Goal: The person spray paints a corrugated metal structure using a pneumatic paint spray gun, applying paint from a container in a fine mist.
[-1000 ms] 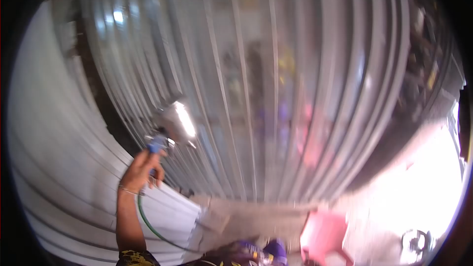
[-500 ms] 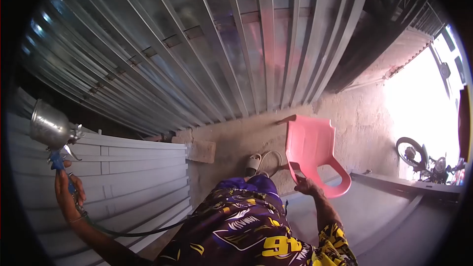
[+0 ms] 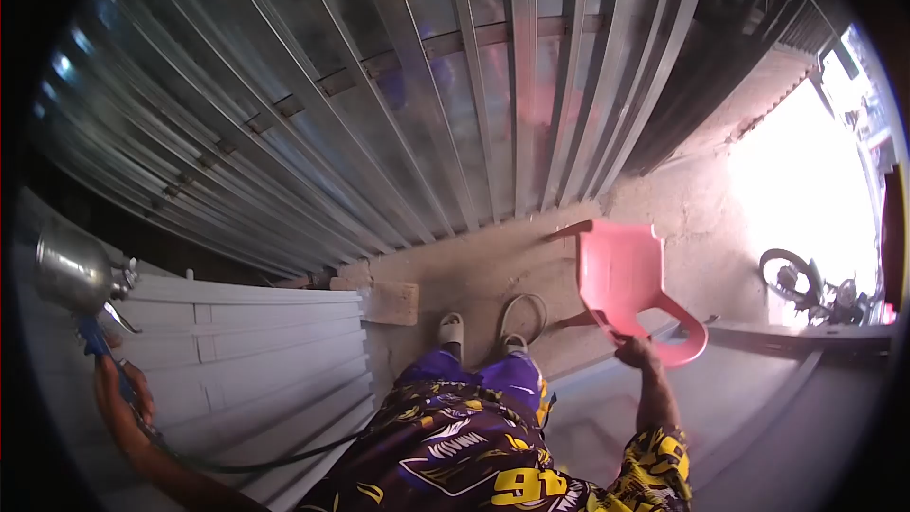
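At the far left, my left hand point(image 3: 126, 384) is closed round the blue handle of a spray gun point(image 3: 76, 275). The gun has a round silver metal cup, and a dark hose point(image 3: 275, 463) runs from it across the front of my body. On the right side, my right hand point(image 3: 639, 351) grips the near armrest of a pink plastic chair point(image 3: 621, 265). The chair's seat faces up toward me, and its other armrest curves out at the right. My fingers on the chair are partly hidden.
Tall ribbed metal panels point(image 3: 427, 85) stand ahead. Pale slatted metal point(image 3: 256, 351) lies at left, beside a block point(image 3: 391, 303). A hose loop point(image 3: 524, 318) lies by my sandals point(image 3: 451, 330). A grey panel point(image 3: 739, 398) is at right; a motorcycle point(image 3: 806, 289) stands in the bright opening.
The pink chair has moved to the right with my right hand on it. My left hand and the spray gun have shifted slightly left and down. My feet now show farther apart.
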`<state>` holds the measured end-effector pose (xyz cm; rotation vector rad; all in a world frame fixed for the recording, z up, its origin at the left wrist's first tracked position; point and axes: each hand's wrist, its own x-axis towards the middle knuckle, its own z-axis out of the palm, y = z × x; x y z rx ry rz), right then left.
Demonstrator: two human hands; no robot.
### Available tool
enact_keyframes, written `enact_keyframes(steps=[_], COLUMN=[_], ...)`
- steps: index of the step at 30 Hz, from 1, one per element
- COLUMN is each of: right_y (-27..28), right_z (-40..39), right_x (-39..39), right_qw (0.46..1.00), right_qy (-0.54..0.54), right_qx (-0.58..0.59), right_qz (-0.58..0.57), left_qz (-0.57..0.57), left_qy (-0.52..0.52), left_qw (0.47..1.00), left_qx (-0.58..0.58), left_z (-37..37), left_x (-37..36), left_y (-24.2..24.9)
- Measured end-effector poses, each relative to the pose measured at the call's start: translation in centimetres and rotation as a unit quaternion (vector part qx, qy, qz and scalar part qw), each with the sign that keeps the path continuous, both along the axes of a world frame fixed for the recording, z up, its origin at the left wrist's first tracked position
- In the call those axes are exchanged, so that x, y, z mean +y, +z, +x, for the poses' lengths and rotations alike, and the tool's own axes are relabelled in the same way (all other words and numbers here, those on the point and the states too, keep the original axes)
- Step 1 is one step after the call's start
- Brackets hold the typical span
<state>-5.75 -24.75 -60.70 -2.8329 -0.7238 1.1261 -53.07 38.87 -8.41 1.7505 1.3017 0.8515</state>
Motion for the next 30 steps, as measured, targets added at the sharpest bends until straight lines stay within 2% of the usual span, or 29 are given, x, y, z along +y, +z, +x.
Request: enact_keyframes(steps=[1, 3, 4, 7, 10, 13, 16, 19, 24, 26, 30], right_y=[-1.4, 2.4, 2.5, 3.0, 3.1, 2.6, 2.3, 2.2, 2.5, 2.3, 0.2], right_z=[-1.2, -2.3, -2.9, -4.2, -4.3, -4.6, -4.7, -4.7, -3.6, -3.0, -1.4], right_x=[-0.2, 2.6, 3.3, 4.7, 5.1, 4.5, 4.2, 4.5, 3.9, 3.5, 3.6], right_qw=[0.999, 0.996, 0.993, 0.982, 0.98, 0.979, 0.979, 0.98, 0.99, 0.994, 0.998], right_qy=[-0.006, -0.054, -0.081, -0.122, -0.136, -0.147, -0.139, -0.126, -0.107, -0.101, -0.065], right_qx=[-0.009, -0.049, -0.081, -0.087, -0.124, -0.127, -0.129, -0.144, -0.087, -0.046, 0.017], right_qz=[-0.041, -0.049, -0.042, -0.118, -0.081, -0.067, -0.072, -0.048, -0.035, -0.016, 0.022], left_qz=[-0.008, -0.014, -0.019, -0.007, 0.012, 0.032, -0.011, -0.007, 0.049, 0.034, 0.016], left_qy=[-0.004, -0.039, -0.047, -0.073, -0.09, -0.057, -0.108, -0.086, -0.06, -0.105, -0.107], left_qw=[1.0, 0.999, 0.998, 0.997, 0.995, 0.997, 0.993, 0.996, 0.997, 0.994, 0.994], left_qx=[0.006, 0.023, 0.025, 0.036, 0.044, 0.036, 0.045, 0.027, 0.007, 0.011, -0.02], left_z=[-0.1, -1.3, -1.8, -2.9, -3.7, -4.6, -7.3, -8.9, -6.3, -5.7, -5.6], left_x=[0.9, 3.3, 3.8, 5.2, 5.8, 6.3, 8.7, 9.9, 7.1, 6.0, 5.5], left_y=[0.5, 0.4, 0.0, -0.1, 0.3, 0.7, 2.7, 3.8, 4.0, 4.5, 4.8])
